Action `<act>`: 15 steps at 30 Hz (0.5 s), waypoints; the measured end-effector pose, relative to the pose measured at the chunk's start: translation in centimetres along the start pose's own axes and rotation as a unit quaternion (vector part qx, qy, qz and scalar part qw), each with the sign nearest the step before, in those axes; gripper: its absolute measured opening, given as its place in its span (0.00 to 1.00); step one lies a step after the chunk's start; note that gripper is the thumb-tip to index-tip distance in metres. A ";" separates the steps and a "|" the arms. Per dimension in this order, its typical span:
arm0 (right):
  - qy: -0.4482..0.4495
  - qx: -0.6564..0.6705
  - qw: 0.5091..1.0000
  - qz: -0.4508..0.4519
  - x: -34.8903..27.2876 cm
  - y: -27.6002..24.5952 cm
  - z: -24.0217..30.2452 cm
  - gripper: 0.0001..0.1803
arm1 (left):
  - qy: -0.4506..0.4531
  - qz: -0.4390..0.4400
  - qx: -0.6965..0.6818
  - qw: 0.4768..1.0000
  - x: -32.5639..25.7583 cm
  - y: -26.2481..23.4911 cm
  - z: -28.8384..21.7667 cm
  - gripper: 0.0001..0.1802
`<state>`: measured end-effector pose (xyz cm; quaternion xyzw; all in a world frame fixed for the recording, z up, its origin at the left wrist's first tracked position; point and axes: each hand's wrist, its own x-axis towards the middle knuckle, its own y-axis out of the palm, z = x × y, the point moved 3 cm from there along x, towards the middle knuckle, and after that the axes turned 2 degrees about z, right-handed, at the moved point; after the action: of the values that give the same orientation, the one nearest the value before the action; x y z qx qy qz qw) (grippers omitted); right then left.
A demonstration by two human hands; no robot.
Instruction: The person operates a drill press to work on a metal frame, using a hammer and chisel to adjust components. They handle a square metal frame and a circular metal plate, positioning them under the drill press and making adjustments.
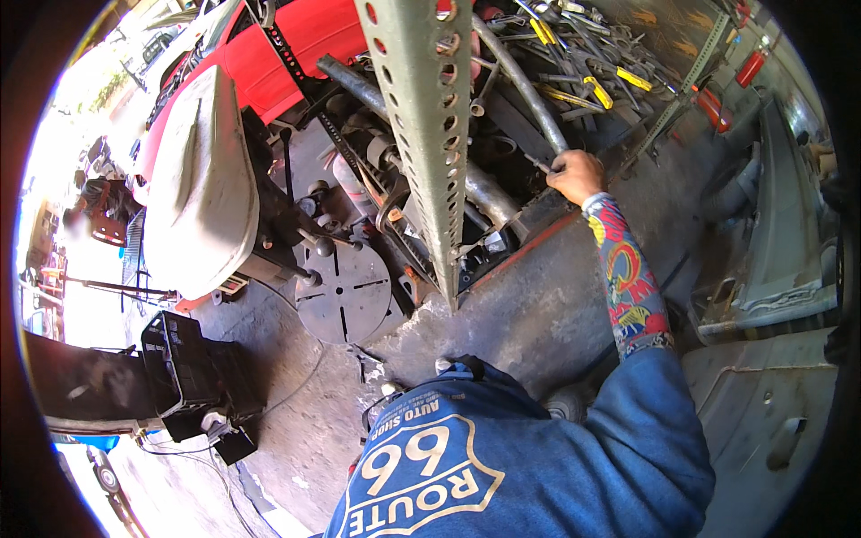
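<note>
My right hand (577, 177) reaches forward past the shelf's near edge, its fingers closed at the lower end of a long grey metal pipe (525, 88). A small metal piece (536, 163) sticks out beside my fingers; its kind is unclear. The pipe slants up and away among the loose parts. A patterned sleeve covers my right forearm, below a blue shirt sleeve. My left hand does not show. Near my right hand, a thicker metal tube (489, 193) lies on the cluttered lower shelf.
A perforated steel upright (421, 117) stands just ahead. Yellow-handled tools (598, 91) lie heaped at the back. Left are a round slotted metal plate (343, 296), a white machine cover (199, 188) and a black crate (184, 368). Grey car panels (776, 233) lean at right; a red car (291, 54) stands behind.
</note>
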<state>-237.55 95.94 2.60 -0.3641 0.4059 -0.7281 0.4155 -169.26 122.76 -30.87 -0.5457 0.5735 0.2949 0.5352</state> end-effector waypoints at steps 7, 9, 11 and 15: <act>0.097 0.639 0.736 0.200 -5.4 -3.0 1.0 0.16 | 0.003 0.006 0.007 1.000 0.5 0.1 -0.4 0.18; 0.028 0.733 0.647 0.208 -7.5 -3.7 2.3 0.16 | 0.005 0.010 0.015 1.000 0.7 0.0 -0.8 0.18; -0.060 0.780 0.583 0.219 -9.6 -3.8 3.8 0.20 | 0.012 0.013 0.024 1.000 0.9 -0.3 -1.3 0.18; -0.069 0.818 0.541 0.184 -14.2 -2.4 6.3 0.18 | 0.026 0.018 0.036 0.999 1.0 -1.0 -2.1 0.18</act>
<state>-227.26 107.71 4.57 0.1674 -0.3378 -0.6242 0.6843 -168.72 120.29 -31.04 -0.5230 0.6071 0.2694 0.5341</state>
